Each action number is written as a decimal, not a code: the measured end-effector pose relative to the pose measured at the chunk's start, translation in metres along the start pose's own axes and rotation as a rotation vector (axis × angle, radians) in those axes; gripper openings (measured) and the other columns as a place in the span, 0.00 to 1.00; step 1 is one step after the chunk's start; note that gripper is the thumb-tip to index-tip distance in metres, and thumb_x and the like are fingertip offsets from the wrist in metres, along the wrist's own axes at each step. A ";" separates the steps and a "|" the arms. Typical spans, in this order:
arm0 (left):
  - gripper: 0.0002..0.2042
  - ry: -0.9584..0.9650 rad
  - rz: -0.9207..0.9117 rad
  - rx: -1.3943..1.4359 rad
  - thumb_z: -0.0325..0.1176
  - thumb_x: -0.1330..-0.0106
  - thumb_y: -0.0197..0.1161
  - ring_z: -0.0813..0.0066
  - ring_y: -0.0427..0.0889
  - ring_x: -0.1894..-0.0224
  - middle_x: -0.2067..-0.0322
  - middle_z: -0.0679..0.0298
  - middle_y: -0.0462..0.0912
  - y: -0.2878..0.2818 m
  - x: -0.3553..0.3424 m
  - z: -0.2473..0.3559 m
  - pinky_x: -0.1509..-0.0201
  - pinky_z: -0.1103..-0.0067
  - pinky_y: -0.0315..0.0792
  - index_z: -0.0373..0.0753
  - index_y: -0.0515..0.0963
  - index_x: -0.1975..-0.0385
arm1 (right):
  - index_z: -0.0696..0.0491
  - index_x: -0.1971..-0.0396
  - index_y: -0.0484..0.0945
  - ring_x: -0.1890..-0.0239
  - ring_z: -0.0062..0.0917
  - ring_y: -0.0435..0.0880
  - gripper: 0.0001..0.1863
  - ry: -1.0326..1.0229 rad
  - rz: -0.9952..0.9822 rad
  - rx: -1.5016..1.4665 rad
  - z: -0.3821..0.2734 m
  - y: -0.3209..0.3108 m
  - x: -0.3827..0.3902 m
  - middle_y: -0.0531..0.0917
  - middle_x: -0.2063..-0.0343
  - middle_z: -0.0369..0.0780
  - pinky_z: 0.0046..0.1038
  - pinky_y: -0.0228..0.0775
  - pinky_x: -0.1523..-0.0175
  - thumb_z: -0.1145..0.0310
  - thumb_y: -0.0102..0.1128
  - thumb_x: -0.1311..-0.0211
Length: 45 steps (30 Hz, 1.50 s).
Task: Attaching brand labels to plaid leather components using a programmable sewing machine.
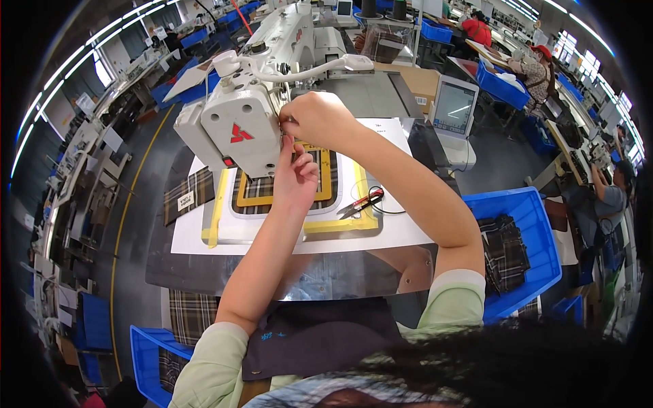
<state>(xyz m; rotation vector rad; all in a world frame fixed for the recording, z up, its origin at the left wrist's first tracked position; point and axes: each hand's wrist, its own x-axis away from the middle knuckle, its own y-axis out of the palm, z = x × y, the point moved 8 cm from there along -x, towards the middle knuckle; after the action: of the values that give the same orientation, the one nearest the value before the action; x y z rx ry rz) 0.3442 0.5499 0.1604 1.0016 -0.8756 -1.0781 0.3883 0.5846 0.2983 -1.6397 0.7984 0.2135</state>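
Both of my hands are raised to the right side of a white sewing machine head (235,129). My right hand (320,119) is curled, its fingertips pinched together close against the machine. Just below it, my left hand (298,180) points upward with thumb and index finger together and the other fingers bent. Whatever lies between the fingertips is too small to make out. Under the machine head lies plaid fabric (277,185) inside a yellow frame (326,178). Thread snips (367,201) with red and black handles rest right of the frame.
A plaid piece with a white label (189,196) lies at left on the table. Blue bins holding plaid fabric stand right (547,258) and lower left (139,357). A control screen (454,109) stands behind my right arm. Other people work at far right.
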 end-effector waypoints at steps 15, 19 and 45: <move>0.05 -0.002 0.097 -0.192 0.36 0.34 0.59 0.89 0.58 0.82 0.77 0.77 0.68 -0.007 0.017 -0.002 0.79 0.91 0.53 0.44 0.73 0.65 | 0.50 0.70 0.81 0.67 0.33 0.81 0.08 -0.011 -0.009 0.158 -0.003 0.009 0.016 0.81 0.70 0.38 0.31 0.74 0.61 0.66 0.58 0.49; 0.04 0.003 0.027 -0.803 0.34 0.33 0.57 0.90 0.59 0.80 0.75 0.76 0.67 -0.022 0.052 0.018 0.78 0.89 0.53 0.42 0.73 0.65 | 0.51 0.66 0.79 0.62 0.27 0.79 0.10 -0.269 0.312 0.129 -0.037 -0.017 0.059 0.78 0.64 0.34 0.28 0.73 0.58 0.71 0.62 0.52; 0.04 -0.148 -0.478 -1.690 0.28 0.41 0.61 0.82 0.67 0.74 0.74 0.68 0.70 -0.013 0.161 0.046 0.68 0.85 0.62 0.36 0.76 0.73 | 0.54 0.75 0.72 0.71 0.28 0.73 0.04 -0.640 0.056 -0.304 -0.116 0.035 0.166 0.69 0.78 0.37 0.31 0.72 0.58 0.71 0.53 0.53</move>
<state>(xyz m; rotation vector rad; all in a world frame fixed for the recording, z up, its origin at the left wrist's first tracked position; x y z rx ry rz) 0.3379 0.3829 0.1758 -0.3535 0.3595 -1.7344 0.4572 0.4134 0.2074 -1.6835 0.3269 0.8842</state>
